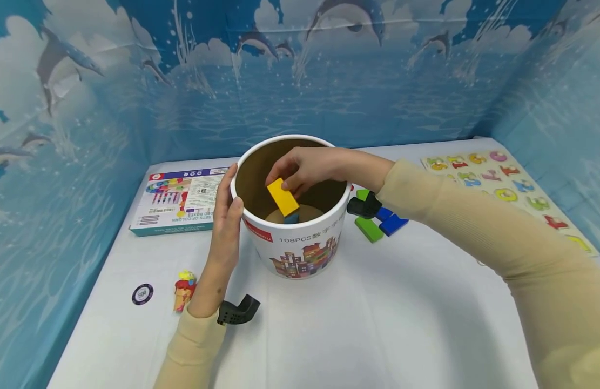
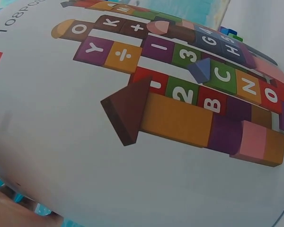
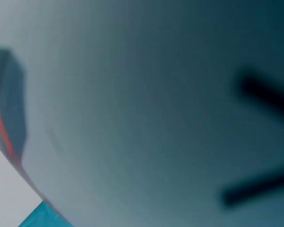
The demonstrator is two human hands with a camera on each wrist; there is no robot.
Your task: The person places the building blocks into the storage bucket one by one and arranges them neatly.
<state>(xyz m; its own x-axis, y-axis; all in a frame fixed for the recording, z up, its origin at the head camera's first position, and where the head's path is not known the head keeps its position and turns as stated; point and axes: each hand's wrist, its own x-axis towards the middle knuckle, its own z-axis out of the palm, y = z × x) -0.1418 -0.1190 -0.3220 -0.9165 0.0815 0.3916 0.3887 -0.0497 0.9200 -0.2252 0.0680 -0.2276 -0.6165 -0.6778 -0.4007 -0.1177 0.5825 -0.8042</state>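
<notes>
A large white bucket [image 1: 300,254] printed with building blocks stands upright on the table. My left hand [image 1: 226,213] rests against its outer left side, fingers stretched along the wall up to the rim, thumb toward the front. Over the bucket's mouth, my right hand [image 1: 304,168] pinches a yellow rectangular block [image 1: 283,197] between thumb and fingers. Below it, a blue piece [image 1: 292,218] shows inside the bucket; the rest of the inside is partly hidden. The left wrist view shows the bucket's printed side [image 2: 109,179] close up. In the right wrist view, a blurred pale surface fills most of the picture.
Green [image 1: 369,229] and blue blocks [image 1: 392,222] lie right of the bucket, partly behind my right wrist. A boxed toy set [image 1: 183,200] sits at left. Nearer are a round chip [image 1: 142,294] and an ice-cream-shaped toy [image 1: 184,292]. A number puzzle board [image 1: 518,189] lies at far right.
</notes>
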